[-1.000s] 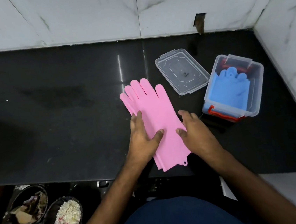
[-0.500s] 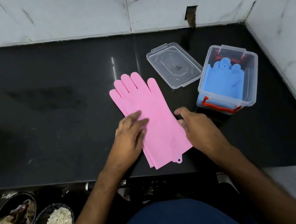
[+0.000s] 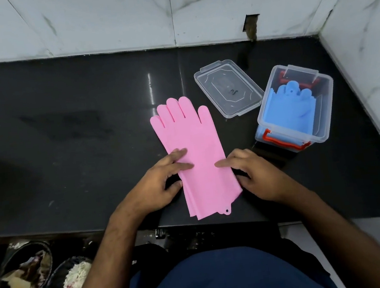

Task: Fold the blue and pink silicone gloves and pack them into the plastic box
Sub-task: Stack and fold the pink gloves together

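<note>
Bowls, two of them with scraps inside, stand on the floor below the near edge of the table, to the left. On the table, just inside that near edge and a little right of its middle, lie the pink gloves, stacked flat, cuffs toward the person and fingertips pointing to the far edge. The left hand rests on the stack's left side, its fingers straight and laid flat on the rubber, thumb at the edge of the cuff. The right hand sits at the stack's right side: one finger lies straight on top, the others are curled beside the edge, and whether they grip it cannot be told. Farther back and to the right, near the table's right edge, stands a clear box with red latches, open, holding blue gloves. Its clear lid lies flat just left of it, beyond the pink fingertips. Marble wall closes the far and right edges.
</note>
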A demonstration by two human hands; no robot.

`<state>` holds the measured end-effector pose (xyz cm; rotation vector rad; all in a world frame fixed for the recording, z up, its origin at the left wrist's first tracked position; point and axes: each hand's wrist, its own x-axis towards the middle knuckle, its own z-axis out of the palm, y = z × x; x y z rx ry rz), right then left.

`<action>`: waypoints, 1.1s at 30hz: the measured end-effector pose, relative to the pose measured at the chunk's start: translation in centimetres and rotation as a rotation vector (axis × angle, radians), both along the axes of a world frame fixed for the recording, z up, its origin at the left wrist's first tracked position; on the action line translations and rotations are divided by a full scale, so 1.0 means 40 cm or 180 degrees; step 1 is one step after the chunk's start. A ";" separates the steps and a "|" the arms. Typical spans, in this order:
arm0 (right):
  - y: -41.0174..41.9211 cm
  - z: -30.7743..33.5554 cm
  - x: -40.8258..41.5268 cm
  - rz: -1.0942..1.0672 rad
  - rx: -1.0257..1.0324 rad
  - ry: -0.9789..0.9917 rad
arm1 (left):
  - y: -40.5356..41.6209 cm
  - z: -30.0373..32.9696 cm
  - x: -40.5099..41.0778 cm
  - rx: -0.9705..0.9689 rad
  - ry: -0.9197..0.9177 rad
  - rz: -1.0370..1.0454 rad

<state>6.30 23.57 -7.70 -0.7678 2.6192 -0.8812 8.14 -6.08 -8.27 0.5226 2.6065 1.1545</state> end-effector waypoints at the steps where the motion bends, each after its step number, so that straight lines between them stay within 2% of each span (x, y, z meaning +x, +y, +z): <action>1: 0.000 -0.005 0.000 0.0013 0.0090 0.0202 | 0.001 0.005 0.001 -0.0036 0.0003 -0.0026; 5: -0.003 -0.001 -0.001 -0.0079 0.0304 0.0875 | -0.005 0.019 -0.010 -0.0221 -0.0036 -0.0217; 9: -0.032 0.015 -0.021 -0.0280 0.0041 0.0996 | -0.018 0.007 -0.020 -0.0646 -0.0026 -0.0482; 11: -0.052 0.027 -0.034 -0.0313 -0.0103 0.0893 | -0.002 -0.003 -0.018 -0.0694 0.0234 -0.0328; 15: -0.080 0.053 -0.040 -0.0538 -0.0083 0.0942 | 0.041 -0.027 -0.003 -0.0466 0.1147 0.0209; 17: -0.085 0.062 -0.042 -0.0840 -0.0281 0.0869 | 0.050 -0.014 0.000 -0.0011 0.1027 0.0631; 19: -0.094 0.072 -0.058 -0.1123 -0.0381 0.0772 | 0.060 0.010 -0.015 0.0393 0.0655 0.1198; 23: -0.130 0.065 -0.130 -0.1507 0.0212 0.0657 | 0.086 0.030 -0.074 0.0903 0.0098 0.1925; 25: -0.145 0.051 -0.161 -0.1689 0.0667 0.0467 | 0.097 0.023 -0.105 0.0589 0.0003 0.2232; 27: -0.156 0.038 -0.171 -0.1779 0.0943 0.0489 | 0.107 0.016 -0.122 -0.0191 0.0079 0.2307; 28: -0.158 0.033 -0.170 -0.1818 0.1020 0.0549 | 0.111 0.012 -0.129 -0.0352 0.0101 0.2272; 30: -0.158 0.023 -0.162 -0.1942 0.0967 0.0651 | 0.113 0.008 -0.138 -0.0092 0.0132 0.2199; 33: -0.158 0.015 -0.151 -0.2104 0.0474 0.0497 | 0.109 0.015 -0.150 0.0365 -0.0016 0.2209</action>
